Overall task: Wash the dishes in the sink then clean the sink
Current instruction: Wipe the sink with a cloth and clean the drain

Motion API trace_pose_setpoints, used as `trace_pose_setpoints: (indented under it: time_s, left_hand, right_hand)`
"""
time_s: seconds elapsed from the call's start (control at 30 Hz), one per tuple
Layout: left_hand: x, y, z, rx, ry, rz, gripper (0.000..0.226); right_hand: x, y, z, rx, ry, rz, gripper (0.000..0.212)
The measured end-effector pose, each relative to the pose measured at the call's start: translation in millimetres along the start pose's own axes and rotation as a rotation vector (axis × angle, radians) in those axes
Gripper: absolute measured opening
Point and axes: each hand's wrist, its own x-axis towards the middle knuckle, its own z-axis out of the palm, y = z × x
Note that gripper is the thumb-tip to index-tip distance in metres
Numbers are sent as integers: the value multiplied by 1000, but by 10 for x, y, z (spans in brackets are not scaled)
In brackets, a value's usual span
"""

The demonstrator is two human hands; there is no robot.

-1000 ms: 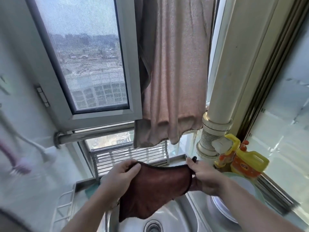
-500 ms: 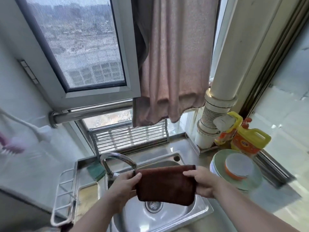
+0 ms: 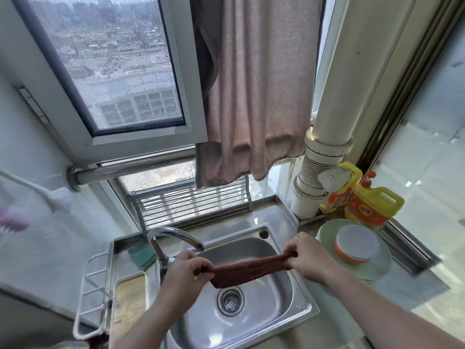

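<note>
A dark brown cloth [image 3: 247,270] is stretched between both hands above the steel sink [image 3: 274,306]. My left hand [image 3: 187,272] grips its left end beside the tap [image 3: 173,236]. My right hand [image 3: 305,258] grips its right end over the sink's right rim. The basin holds no dishes; its drain strainer [image 3: 230,299] shows below the cloth. On the counter to the right, a white and orange bowl [image 3: 356,244] sits on a pale green plate [image 3: 377,263].
Two yellow detergent bottles [image 3: 372,209] stand by the white pipe [image 3: 319,177] at the back right. A green sponge [image 3: 142,253] lies left of the tap. A white wire rack [image 3: 91,293] and a tray sit at the left. A metal drying rack [image 3: 193,202] leans under the curtain.
The view tilted down to the sink. The cloth went from hanging flat to being bunched and pulled taut between my hands, lower over the basin.
</note>
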Motion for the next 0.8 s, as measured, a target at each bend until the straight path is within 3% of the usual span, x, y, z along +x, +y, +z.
trace_pose_setpoints:
  time_s: [0.07, 0.13, 0.23, 0.33, 0.37, 0.43, 0.5, 0.57, 0.7, 0.8]
  left_hand:
    - [37, 23, -135, -143, -105, -11, 15]
    - [86, 149, -328, -572, -221, -88, 12]
    - [185, 345, -464, -1163, -231, -203, 53]
    - [122, 443, -266, -1430, -356, -346, 84]
    - [75, 470, -138, -1437, -386, -407, 80]
    - [-32, 506, 110, -1364, -320, -539, 50]
    - [-66, 500, 345, -1224, -238, -625, 31]
    - [-34, 503, 499, -1093, -187, -665, 27]
    - [38, 761, 589, -930, -166, -586, 23]
    - [34, 1072, 773, -694, -325, -388, 26]
  right_hand:
    - [-11, 5, -248, 190, -87, -9, 12]
    - [-71, -101, -546, 496, -161, -36, 13]
    - [-149, -285, -803, 1024, -202, -70, 38]
    - [-256, -316, -582, 1409, -329, 157, 68]
    - [-316, -258, -417, 1486, -375, 273, 78]
    - [-442, -136, -77, 1616, -475, 444, 82]
    - [-481, -15, 174, 1621, -492, 473, 76]
    - [-463, 4, 289, 1599, -479, 465, 71]
    - [-314, -1, 427, 1632, -445, 457, 73]
    - [-178, -20, 573, 1609, -312, 539, 86]
